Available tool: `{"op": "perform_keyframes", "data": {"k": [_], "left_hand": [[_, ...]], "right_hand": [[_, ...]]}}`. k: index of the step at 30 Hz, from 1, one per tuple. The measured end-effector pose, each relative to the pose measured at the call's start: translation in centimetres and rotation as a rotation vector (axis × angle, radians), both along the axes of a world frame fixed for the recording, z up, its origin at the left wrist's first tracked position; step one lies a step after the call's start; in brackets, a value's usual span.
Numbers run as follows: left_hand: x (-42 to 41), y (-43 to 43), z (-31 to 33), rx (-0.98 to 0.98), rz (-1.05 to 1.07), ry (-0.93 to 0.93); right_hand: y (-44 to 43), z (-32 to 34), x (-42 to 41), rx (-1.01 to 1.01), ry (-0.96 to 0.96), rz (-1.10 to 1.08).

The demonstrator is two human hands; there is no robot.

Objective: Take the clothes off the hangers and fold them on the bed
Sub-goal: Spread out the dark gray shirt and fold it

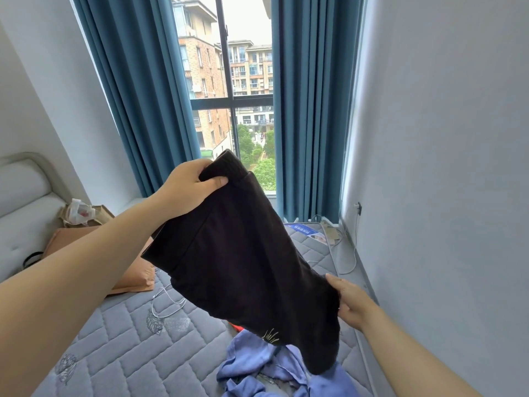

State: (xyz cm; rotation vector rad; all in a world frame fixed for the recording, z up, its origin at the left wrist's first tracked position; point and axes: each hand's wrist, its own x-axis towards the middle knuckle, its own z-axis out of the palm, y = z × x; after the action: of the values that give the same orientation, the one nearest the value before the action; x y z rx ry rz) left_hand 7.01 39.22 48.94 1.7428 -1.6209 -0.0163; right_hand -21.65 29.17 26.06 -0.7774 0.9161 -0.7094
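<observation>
The left thumb (217, 181) presses flat on the front of the black garment (243, 253), with the other fingers curled behind its top corner, so the left hand (187, 191) pinches the cloth just below a ribbed band. The right hand (350, 303) grips the garment's lower right edge, thumb on top; the fingers behind the fabric are hidden.

The garment hangs in the air between the two hands, slanting from upper left to lower right above the bed (114, 353). It touches the mattress nowhere that shows.

The one container in sight is a brown paper bag (100, 216) at the head of the bed, beside the padded headboard (25, 202). A crumpled white plastic bag (78, 210) sits in its mouth, with something red inside that is too small to name.

The garment is plain black and opaque, with a long seam or fold running down its length and a small pale stitched mark (270, 336) near the lower hem. Its bottom end droops over a rumpled lavender garment (257, 365) lying on the grey quilted mattress. A sliver of orange cloth (236, 328) shows just beside that. A tan pillow (134, 277) lies farther left, and a thin pale wire loop (167, 306), hanger or cable, lies near it.
</observation>
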Motion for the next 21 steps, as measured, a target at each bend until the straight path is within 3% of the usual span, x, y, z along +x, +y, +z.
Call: {"op": "perform_keyframes", "data": {"k": [6,9,12,15,21], "left_hand": [[0.8,-0.5,-2.1,0.034,0.030,0.051],[0.7,-0.9,-2.8,0.043,0.041,0.054],[0.5,-1.2,-3.4,0.074,0.041,0.058],[0.5,-1.1,-4.5,0.124,0.047,0.089],[0.0,-0.6,-9.0,0.334,0.059,0.210]], "right_hand": [[-1.1,0.0,-3.3,-0.103,0.348,0.122],[-0.9,-0.1,-4.1,-0.102,0.366,0.187],[-0.9,-0.7,-4.7,-0.093,0.280,0.064],[-1.3,-1.3,-5.6,-0.106,0.198,-0.201],[-1.6,-1.5,-8.5,-0.259,0.371,-0.445]]}}
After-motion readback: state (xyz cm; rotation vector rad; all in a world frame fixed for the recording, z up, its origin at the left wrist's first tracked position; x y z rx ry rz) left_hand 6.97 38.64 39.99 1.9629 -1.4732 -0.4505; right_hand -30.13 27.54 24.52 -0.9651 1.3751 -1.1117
